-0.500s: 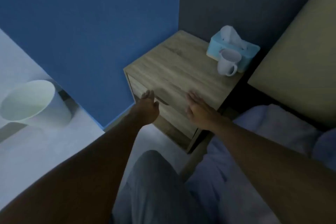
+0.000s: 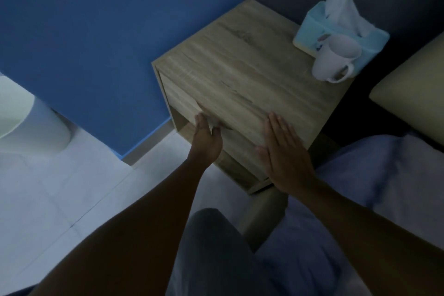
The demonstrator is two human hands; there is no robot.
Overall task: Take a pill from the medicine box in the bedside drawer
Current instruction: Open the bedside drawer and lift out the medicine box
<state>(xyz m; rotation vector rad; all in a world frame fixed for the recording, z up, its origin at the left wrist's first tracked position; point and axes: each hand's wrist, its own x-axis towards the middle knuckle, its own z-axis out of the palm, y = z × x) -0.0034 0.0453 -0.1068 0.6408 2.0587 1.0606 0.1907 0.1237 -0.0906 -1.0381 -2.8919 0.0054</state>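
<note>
The wooden bedside table point(image 2: 240, 67) stands in the corner with its drawer front point(image 2: 179, 96) closed on the left-facing side. My left hand point(image 2: 206, 142) is at the drawer front's lower edge, fingers reaching under it and thumb on its face, so the edge sits between them. My right hand point(image 2: 281, 154) lies flat, fingers together, on the table top near its front right corner. No medicine box or pill is visible; the inside of the drawer is hidden.
A light blue tissue box point(image 2: 312, 33) and a white mug point(image 2: 334, 60) stand at the back right of the table top. A white bin point(image 2: 36, 127) is on the floor at left. The bed point(image 2: 384, 175) and a beige headboard point(image 2: 413, 94) are on the right. My knee point(image 2: 211, 247) is below.
My left hand has dropped to the drawer front's lower edge and taken it between fingers and thumb. My right hand has settled flat on the table top. The view has come closer.
</note>
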